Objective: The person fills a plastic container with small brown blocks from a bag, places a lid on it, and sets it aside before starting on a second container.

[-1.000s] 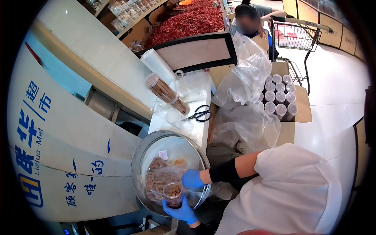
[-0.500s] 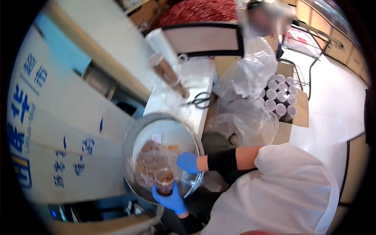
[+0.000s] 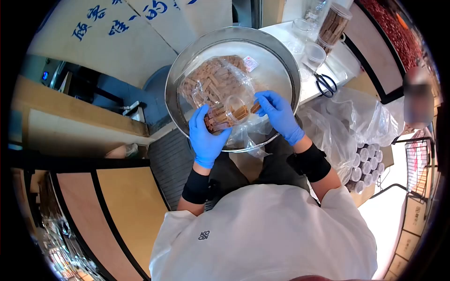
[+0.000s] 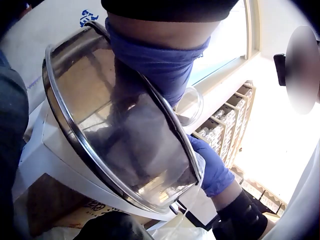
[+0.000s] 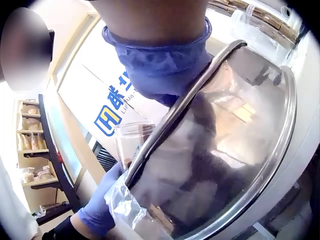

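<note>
In the head view my blue-gloved left hand point(image 3: 206, 140) grips a clear plastic jar point(image 3: 219, 118) partly filled with brown sticks. It lies tilted, with its mouth facing right. My gloved right hand point(image 3: 280, 114) pinches a brown stick point(image 3: 255, 107) just outside that mouth. Both hands work over a round steel pan point(image 3: 296, 86). In it rests a clear plastic bag point(image 3: 220, 77) heaped with more brown sticks, next to a small white packet point(image 3: 251, 63). The right wrist view shows the jar point(image 5: 131, 142) beyond the pan's rim; the right fingers are hidden there by the pan.
A white table point(image 3: 281, 32) at upper right bears a filled jar point(image 3: 334, 23), clear empty jars point(image 3: 314, 54) and black scissors point(image 3: 326, 85). Crumpled plastic sheeting point(image 3: 356, 117) lies right, beside a box of several lidded jars point(image 3: 356, 174). Another person point(image 3: 418, 100) is at far right.
The head view has swung round, so the pan now appears at centre. My right hand has moved from above the bag to the jar's mouth, with a stick visible. The jar is tilted further over.
</note>
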Motion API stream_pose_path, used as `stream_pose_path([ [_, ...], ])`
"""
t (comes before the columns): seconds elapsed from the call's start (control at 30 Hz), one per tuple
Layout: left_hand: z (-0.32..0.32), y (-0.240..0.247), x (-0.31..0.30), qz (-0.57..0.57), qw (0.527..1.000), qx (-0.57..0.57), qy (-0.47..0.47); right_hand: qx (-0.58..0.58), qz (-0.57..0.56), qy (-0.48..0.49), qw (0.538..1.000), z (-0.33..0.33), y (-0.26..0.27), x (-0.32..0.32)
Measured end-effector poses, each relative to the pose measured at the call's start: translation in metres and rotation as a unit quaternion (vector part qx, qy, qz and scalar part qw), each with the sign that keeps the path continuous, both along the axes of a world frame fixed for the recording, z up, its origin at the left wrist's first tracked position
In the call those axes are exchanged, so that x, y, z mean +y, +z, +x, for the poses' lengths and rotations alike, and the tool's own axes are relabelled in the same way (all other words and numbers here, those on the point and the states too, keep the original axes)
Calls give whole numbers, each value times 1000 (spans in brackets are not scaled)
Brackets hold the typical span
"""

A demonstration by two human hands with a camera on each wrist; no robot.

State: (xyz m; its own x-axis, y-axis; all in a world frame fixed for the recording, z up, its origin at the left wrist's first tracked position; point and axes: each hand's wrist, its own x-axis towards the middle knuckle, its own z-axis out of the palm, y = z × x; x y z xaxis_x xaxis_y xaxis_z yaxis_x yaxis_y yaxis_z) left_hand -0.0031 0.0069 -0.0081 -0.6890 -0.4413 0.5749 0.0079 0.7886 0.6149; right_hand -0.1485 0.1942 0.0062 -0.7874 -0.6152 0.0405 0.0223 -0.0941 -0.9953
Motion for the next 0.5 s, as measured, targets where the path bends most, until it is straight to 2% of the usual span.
stream_pose_path([
  [0.03, 0, 2, 0, 4, 1000, 1, 5, 9, -22, -45, 999, 1, -1, -1],
  [0.13, 0, 3, 0, -12, 1000, -14, 8, 3, -37, -91, 995, -2, 4, 4],
  [0.17, 0, 2, 0, -12, 1000, -15, 1, 2, -34, -88, 996, 0, 5, 5],
  [0.23, 0, 4, 0, -14, 1000, -16, -1, -23, -104, -73, 992, 5, 8, 3],
  [0.27, 0, 6, 0, -19, 1000, -14, -10, -25, -107, -69, 992, 10, 11, 2],
  [0.33, 0, 8, -1, -28, 999, -15, -19, -47, -108, 1, 993, 18, 16, 0],
  [0.37, 0, 7, -1, -27, 999, -20, -20, -50, -110, 0, 993, 22, 14, -2],
  [0.43, 0, 7, 0, -26, 999, -29, -26, 17, -72, -17, 997, 30, 10, -7],
  [0.5, 0, 7, 1, -33, 999, -30, -21, 26, -39, 1, 999, 31, 12, -7],
])
